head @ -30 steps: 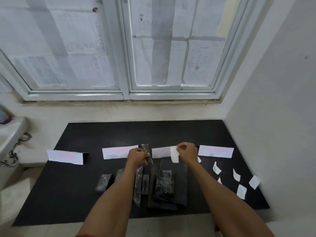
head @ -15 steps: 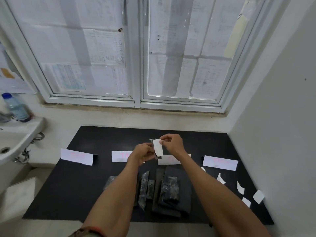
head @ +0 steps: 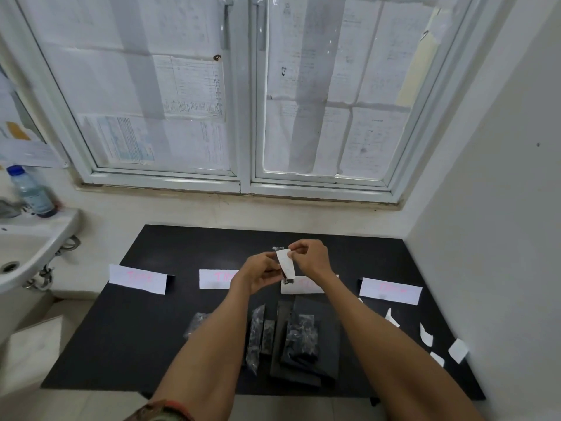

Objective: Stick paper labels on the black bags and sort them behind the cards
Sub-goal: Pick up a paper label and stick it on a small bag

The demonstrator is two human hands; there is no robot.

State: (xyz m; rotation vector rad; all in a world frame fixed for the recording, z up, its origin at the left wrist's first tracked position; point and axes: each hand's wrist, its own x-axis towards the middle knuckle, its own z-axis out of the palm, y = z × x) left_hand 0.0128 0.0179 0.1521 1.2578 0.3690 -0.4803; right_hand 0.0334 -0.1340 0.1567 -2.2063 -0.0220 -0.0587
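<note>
My left hand (head: 261, 273) holds a small black bag (head: 280, 250) upright above the black table (head: 145, 326). My right hand (head: 309, 258) pinches a white paper label (head: 286, 264) that lies against the front of that bag. Several more black bags (head: 299, 334) lie in a pile near the table's front, between my forearms. Standing white cards with pink writing form a row across the table: one at the left (head: 138, 278), one (head: 216, 279) partly behind my left hand, one (head: 306, 285) behind my right wrist, one at the right (head: 390, 290).
Loose white labels (head: 457, 350) lie scattered on the table's right side, next to the wall. A white sink (head: 27, 250) with a plastic bottle (head: 30, 191) stands at the left. A paper-covered window (head: 249, 95) rises behind the table.
Both hands rose from the table and came together. The label, held apart in my right hand a second ago, now lies against the bag in my left hand. The camera tilted up.
</note>
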